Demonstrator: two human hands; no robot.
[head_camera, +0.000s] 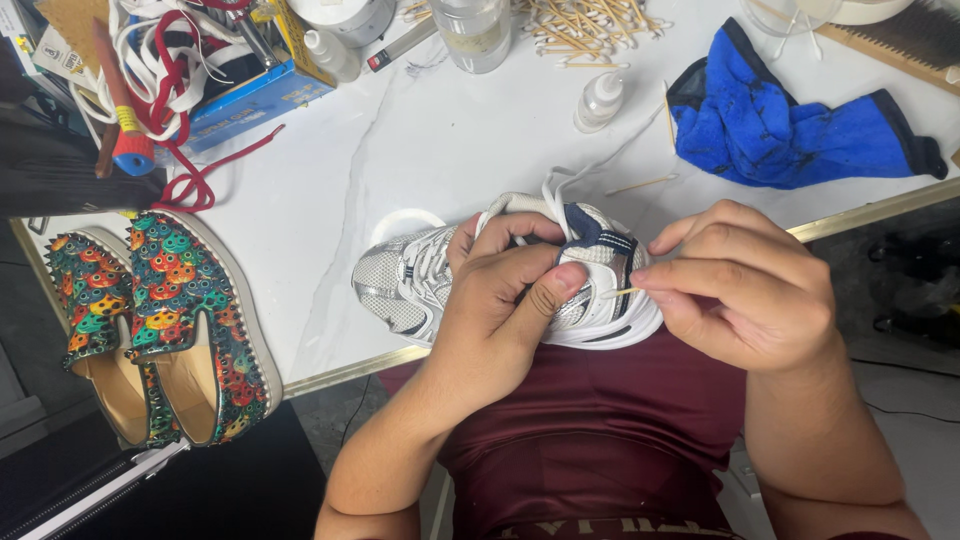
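At the near edge of the white worktop (400, 140) we note a white and silver sneaker (410, 285) with navy trim, lying on its side, toe toward the left edge, heel hanging just over the person's lap. Left hand (505, 300) is wrapped over the shoe's collar, fingers curled into the opening and thumb pressed against the heel panel, a firm clasp that steadies it. Right hand (745, 290) pinches a thin swab stick (622, 292) between thumb and forefinger, other fingers folded in; the stick's tip touches the heel side, just beside the left thumb. We judge the step in hand to be fine spot-cleaning of the heel area. The next move, as we read it, calls for small, light strokes with the tip while the left hand keeps the shoe from rolling, and a fresh swab once this one soils. Toward the far edge lie a heap of swab sticks (590, 25), a small dropper bottle (598, 100) and a clear jar (472, 30). A crumpled blue cloth (790, 125) sits near the far right corner. At the left edge, a pair of multicoloured studded slip-ons (160, 320) rests partly off the worktop, with red and white laces (175, 80) piled beyond them.
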